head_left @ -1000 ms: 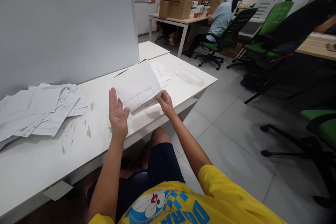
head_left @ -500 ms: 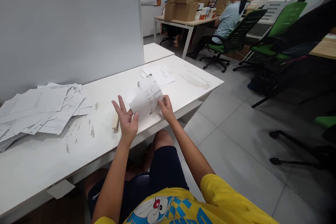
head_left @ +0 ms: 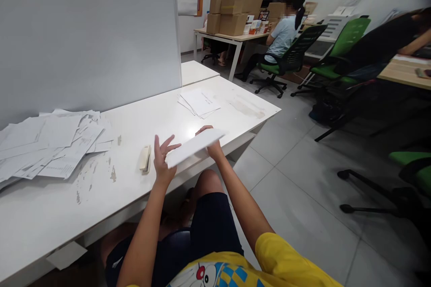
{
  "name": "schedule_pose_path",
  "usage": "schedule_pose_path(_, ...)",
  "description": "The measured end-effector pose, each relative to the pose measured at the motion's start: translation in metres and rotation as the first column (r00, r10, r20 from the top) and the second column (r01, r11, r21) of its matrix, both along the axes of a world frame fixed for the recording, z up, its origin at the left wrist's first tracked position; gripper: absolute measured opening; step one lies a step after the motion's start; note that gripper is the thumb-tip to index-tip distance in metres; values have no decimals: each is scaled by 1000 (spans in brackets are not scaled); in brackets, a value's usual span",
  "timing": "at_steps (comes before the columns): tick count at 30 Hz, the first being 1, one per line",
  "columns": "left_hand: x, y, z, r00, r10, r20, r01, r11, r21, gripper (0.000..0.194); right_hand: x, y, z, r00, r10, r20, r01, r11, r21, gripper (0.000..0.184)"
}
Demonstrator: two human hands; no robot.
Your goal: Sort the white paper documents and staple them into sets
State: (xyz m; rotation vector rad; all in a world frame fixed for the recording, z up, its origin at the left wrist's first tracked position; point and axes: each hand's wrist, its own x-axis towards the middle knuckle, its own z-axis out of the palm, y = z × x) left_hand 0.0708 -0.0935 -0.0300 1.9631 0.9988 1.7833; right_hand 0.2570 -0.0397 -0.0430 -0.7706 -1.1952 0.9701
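Observation:
A white paper sheet (head_left: 193,147) is tilted almost edge-on above the front of the white table (head_left: 134,121); its upper face looks blank. My right hand (head_left: 213,144) grips the sheet's right end, part of its fingers hidden behind the paper. At the left end my left hand (head_left: 163,163) is open with fingers spread, its thumb side against or very close to the paper's edge. A cream stapler (head_left: 145,158) lies just left of that hand. Beyond the sheet, a small stack of printed papers (head_left: 201,101) lies on the table.
A large loose pile of papers (head_left: 63,141) covers the table's left part. A grey panel (head_left: 90,31) stands along the back. Farther off are cardboard boxes (head_left: 232,15) on another desk, a seated person (head_left: 283,36), green chairs (head_left: 352,38) and another person leaning at right.
The sheet has tipped from showing its printed face to nearly edge-on, blank side up. My right hand has turned with it. My left fingers have shifted towards the paper, away from the stapler.

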Motion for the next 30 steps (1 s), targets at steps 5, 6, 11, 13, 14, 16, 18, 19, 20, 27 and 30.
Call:
schedule_pose_path(5,-10,-4,14,997,74,-32,-76,995,-66,39,9,-8,2,998,32,-52,-36,997,-71,28)
schedule_pose_path(6,-13,-4,21,996,66,-55,-70,994,-83,38,12,-11,1,999,7,-33,-9,997,-76,26)
schedule_pose_path(11,-30,1,57,975,-63,-212,-25,920,-390,40,22,-42,-2,979,194,66,-176,960,-217,25)
schedule_pose_path(13,-40,1,67,950,-185,-251,41,872,-487,43,19,-61,-1,936,351,41,-319,890,-327,27)
schedule_pose_path(14,-45,1,69,934,-230,-275,60,856,-514,44,16,-70,-1,913,409,12,-375,848,-374,28)
schedule_pose_path(16,-54,-2,68,912,-210,-352,0,858,-513,44,10,-89,-4,876,480,-39,-446,778,-443,26)
schedule_pose_path(18,-61,-7,59,879,-15,-477,-204,891,-405,43,4,-105,-10,888,455,-65,-428,767,-477,25)
schedule_pose_path(19,-63,-9,51,832,122,-542,-335,888,-314,43,3,-111,-14,908,410,-79,-395,780,-486,28)
schedule_pose_path(20,-65,-12,41,763,250,-595,-454,864,-219,45,1,-116,-19,932,346,-104,-351,798,-490,32)
schedule_pose_path(27,-89,-16,-2,600,283,-748,-476,878,-50,40,-12,-129,-39,952,-7,-305,-169,820,-547,23)
schedule_pose_path(30,-106,-13,1,677,135,-724,-301,948,-105,37,-19,-131,-39,954,-36,-299,-144,816,-560,24)
